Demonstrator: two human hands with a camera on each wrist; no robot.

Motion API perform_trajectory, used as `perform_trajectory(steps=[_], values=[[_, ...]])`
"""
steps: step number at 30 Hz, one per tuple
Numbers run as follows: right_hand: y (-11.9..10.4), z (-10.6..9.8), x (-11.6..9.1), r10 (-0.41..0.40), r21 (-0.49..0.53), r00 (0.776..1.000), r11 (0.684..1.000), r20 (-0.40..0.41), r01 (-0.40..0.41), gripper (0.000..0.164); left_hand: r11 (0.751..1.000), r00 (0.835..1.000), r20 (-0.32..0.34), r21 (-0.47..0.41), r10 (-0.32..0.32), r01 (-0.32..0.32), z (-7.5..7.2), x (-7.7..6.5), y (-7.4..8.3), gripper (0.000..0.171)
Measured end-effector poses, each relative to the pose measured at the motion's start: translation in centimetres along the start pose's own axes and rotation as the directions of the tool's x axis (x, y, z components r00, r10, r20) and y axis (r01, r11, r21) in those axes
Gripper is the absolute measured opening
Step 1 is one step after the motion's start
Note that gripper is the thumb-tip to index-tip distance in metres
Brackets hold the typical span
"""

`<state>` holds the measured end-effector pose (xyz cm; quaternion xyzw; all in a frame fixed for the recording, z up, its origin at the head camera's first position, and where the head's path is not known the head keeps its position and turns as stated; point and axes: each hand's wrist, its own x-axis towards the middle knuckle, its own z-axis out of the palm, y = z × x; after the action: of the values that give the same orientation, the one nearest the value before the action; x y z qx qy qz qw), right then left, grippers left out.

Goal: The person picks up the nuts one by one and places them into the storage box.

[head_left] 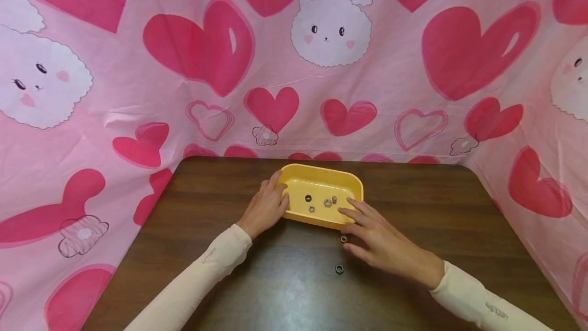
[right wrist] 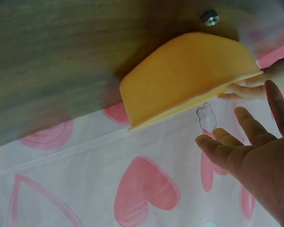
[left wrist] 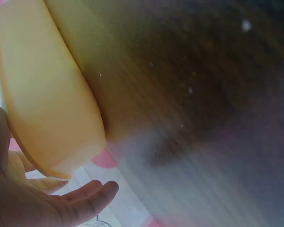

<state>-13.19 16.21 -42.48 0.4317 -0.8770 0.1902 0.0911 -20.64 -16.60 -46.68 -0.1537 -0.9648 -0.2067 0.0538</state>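
A yellow plastic tray [head_left: 321, 221] sits on the table, with several nuts inside; one is a dark nut [head_left: 308, 198], beside a silver nut [head_left: 328, 202]. My left hand [head_left: 265, 206] grips the tray's left end, its fingers over the rim. At the tray's right front corner hovers my right hand [head_left: 383, 244], fingers spread and holding nothing visible. A loose nut [head_left: 344, 239] lies close to its thumb. Nearer to me lies another dark nut [head_left: 339, 269]. The right wrist view shows the tray's outer wall [right wrist: 184, 75] beyond the spread fingers, with a nut [right wrist: 210, 18] on the table.
A dark wood-grain table [head_left: 275, 280] lies under everything. Pink cloth [head_left: 285, 75] with hearts and rabbits hangs behind the table and along both sides. The tray stands toward the table's far edge.
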Motion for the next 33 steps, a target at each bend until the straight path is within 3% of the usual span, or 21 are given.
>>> perform_trajectory(steps=[13,33], values=[[-0.6,0.6,-1.6,0.042,0.056,0.993,0.997,0.106,-0.048,0.033,1.0,1.0,0.01,-0.005,-0.016,0.016,0.2,0.1,-0.1,0.039],[-1.1,2.6,-2.8,-0.068,0.053,0.998,0.996,0.015,0.067,0.024,1.0,0.999,0.032,-0.004,-0.027,0.028,0.3,0.3,-0.3,0.04]])
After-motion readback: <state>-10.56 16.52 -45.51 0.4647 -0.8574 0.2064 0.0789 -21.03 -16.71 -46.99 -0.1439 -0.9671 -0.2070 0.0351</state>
